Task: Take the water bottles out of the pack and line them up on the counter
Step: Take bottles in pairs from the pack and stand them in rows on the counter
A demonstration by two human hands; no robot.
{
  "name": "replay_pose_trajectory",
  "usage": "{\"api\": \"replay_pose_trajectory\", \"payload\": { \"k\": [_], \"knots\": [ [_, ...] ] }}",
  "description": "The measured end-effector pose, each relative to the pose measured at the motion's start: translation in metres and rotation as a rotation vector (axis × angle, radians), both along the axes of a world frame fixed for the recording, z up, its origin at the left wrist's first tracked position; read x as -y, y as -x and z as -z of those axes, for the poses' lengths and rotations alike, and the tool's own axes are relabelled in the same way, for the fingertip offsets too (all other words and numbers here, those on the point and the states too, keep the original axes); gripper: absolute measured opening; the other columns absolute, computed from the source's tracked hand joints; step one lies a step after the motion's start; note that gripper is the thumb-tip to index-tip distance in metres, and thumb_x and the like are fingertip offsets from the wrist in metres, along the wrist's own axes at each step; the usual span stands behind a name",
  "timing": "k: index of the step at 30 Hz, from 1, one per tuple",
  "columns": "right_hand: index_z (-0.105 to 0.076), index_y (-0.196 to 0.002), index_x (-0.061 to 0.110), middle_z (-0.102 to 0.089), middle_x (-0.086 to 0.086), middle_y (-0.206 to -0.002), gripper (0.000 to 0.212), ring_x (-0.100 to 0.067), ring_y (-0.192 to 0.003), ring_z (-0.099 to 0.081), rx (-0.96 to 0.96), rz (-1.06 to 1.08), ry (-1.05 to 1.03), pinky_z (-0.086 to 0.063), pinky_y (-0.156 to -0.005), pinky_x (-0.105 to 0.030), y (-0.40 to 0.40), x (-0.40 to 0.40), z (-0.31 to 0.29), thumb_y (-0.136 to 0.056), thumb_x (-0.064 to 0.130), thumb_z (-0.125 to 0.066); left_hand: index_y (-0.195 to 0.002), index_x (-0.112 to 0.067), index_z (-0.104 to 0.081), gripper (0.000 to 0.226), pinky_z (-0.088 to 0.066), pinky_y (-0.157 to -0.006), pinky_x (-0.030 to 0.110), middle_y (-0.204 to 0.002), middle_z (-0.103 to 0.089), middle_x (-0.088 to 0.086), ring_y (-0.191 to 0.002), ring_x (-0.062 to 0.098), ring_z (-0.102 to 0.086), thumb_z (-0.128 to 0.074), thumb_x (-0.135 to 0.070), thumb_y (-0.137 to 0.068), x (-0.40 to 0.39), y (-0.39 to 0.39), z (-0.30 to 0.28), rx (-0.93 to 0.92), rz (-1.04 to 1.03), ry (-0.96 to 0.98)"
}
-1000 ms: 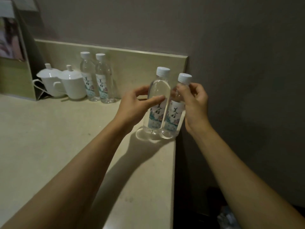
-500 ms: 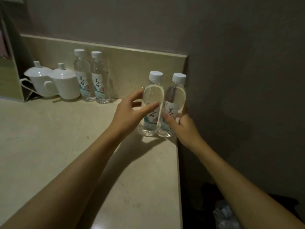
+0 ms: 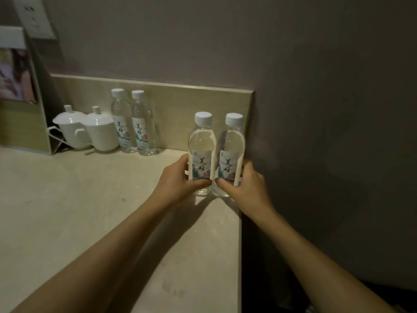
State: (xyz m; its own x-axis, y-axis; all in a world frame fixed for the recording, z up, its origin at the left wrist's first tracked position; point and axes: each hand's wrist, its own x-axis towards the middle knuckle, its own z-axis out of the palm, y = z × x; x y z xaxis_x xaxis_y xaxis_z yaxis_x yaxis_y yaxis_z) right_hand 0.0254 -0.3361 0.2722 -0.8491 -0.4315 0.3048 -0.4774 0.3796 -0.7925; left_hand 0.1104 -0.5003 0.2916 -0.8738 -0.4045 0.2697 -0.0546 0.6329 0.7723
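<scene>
2 clear bottles, white caps, upright on the desk [image 3: 67, 211].
Left hand [image 3: 178, 179] holds the left bottle [image 3: 202, 152], right hand [image 3: 246, 186] the right bottle [image 3: 232, 152]; both grips now sit lower, at the labels.

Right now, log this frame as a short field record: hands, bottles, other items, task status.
left hand: left hand grips the left front bottle low on its label
right hand: right hand grips the right front bottle low on its label
front pair: upright, side by side, near the counter right edge
back pair: two back bottles upright by the backsplash
other items: two lidded white cups, left of the back pair
pack: not in view
status: four bottles standing, in two separate pairs
</scene>
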Motion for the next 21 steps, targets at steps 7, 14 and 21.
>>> {"api": "replay_pose_trajectory", "payload": {
  "k": [7,14,21],
  "knots": [
    [-0.044,-0.128,0.017,-0.060,-0.002,-0.129,0.061,-0.019,-0.116,-0.062,0.070,-0.039,-0.029,-0.057,-0.086,-0.033,0.014,0.029,-0.006,-0.080,0.037,-0.076,-0.121,-0.014,-0.059,0.055,-0.056,-0.087,0.044,-0.117,-0.063,0.008,-0.099,0.023,-0.063,-0.084,-0.032,-0.074,0.027,0.021,0.009,-0.016,-0.067,0.019],
    [-0.039,-0.122,0.022,-0.058,-0.005,-0.132,0.054,-0.024,-0.116,-0.061,0.073,0.017,-0.034,-0.056,-0.091,-0.039,0.028,0.091,-0.007,-0.083,0.036,-0.074,-0.119,-0.016,-0.057,0.057,-0.055,-0.084,0.035,-0.112,-0.066,0.000,-0.097,0.018,-0.063,-0.087,-0.026,-0.072,0.072,0.041,0.012,-0.090,-0.174,-0.038],
    [-0.039,-0.125,0.021,-0.055,-0.006,-0.135,0.055,-0.027,-0.120,-0.058,0.130,0.092,-0.032,-0.053,-0.095,-0.048,0.037,0.147,-0.011,-0.084,0.035,-0.072,-0.121,-0.013,-0.060,0.054,-0.053,-0.092,0.046,-0.117,-0.065,0.009,-0.105,0.025,-0.062,-0.084,-0.028,-0.075,0.113,0.061,0.017,-0.099,-0.267,-0.080]
  ]
}}
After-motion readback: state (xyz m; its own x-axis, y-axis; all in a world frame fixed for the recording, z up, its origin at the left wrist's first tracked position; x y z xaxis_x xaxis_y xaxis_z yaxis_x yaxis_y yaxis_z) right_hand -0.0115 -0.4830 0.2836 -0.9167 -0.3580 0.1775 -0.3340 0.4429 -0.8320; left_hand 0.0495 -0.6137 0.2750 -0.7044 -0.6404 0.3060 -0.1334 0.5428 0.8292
